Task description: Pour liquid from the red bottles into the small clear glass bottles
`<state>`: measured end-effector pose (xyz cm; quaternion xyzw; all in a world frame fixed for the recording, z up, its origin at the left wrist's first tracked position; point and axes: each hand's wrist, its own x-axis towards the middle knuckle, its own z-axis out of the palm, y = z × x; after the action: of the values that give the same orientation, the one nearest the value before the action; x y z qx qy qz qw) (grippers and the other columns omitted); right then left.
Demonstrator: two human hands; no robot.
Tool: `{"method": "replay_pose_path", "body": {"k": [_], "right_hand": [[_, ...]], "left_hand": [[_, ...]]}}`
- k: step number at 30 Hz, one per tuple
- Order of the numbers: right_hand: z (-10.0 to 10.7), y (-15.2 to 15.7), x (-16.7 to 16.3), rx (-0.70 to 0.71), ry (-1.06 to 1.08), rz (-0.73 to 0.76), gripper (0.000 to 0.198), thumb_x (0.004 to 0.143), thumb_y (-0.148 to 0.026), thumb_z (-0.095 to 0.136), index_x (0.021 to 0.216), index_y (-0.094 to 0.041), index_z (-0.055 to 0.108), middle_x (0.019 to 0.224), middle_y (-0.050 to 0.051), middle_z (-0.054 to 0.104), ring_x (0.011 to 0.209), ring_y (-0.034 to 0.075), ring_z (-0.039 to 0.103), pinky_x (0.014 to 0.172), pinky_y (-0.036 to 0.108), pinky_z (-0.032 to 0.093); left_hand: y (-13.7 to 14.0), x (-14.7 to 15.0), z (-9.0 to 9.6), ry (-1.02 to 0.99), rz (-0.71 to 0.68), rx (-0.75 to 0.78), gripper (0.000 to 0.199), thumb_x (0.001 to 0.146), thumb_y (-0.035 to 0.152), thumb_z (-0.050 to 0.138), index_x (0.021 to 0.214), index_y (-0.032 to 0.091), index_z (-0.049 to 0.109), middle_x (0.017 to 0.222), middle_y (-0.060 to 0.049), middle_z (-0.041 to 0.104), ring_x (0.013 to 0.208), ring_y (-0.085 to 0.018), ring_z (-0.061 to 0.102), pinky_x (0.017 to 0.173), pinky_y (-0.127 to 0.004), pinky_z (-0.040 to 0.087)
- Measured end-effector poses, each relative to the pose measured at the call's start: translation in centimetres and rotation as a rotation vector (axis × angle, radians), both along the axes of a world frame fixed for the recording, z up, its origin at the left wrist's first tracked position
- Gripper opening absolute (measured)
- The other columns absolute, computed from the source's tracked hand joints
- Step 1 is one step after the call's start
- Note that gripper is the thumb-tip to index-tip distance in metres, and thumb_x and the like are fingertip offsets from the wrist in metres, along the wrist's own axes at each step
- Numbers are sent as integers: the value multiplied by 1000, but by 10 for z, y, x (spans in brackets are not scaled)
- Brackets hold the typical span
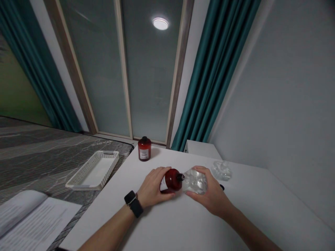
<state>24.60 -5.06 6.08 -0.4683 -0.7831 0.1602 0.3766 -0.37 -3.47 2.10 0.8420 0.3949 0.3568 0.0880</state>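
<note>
- L hand point(154, 186): fingers & thumb curled round a red bottle point(173, 179), closed as far as its girth allows; bottle tilted, w/ black neck pointing R.
- R hand point(209, 191): thumb below, fingers above, gripping a clear plastic container point(195, 182), crinkly & shiny.
- Red bottle is btwn the hands, over the mid part of the white table point(162, 226); neck right at container's L end, can't tell if touching.
- Black watch point(134, 204) on L wrist.
- 2nd red bottle point(144, 153): upright, black top, white label, nr far L corner of table.
- Crumpled clear plastic point(221, 170) on table, beyond R hand; small black thing point(222, 187) partly hidden behind that hand.
- L of table, on grey striped surface: white basket point(83, 187) & open book point(49, 219).
</note>
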Motion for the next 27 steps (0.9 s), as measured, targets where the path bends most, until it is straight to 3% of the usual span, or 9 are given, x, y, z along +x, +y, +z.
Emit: {"method": "replay_pose_path", "body": {"k": [27], "right_hand": [[25, 6, -3, -3, -83, 38, 58, 68, -32, 76, 118, -23, 49, 122, 12, 61, 118, 32, 59, 100, 49, 49]], "left_hand": [[-3, 2, 0, -112, 30, -48, 82, 69, 37, 80, 137, 21, 37, 132, -14, 58, 117, -32, 58, 99, -50, 48]]}}
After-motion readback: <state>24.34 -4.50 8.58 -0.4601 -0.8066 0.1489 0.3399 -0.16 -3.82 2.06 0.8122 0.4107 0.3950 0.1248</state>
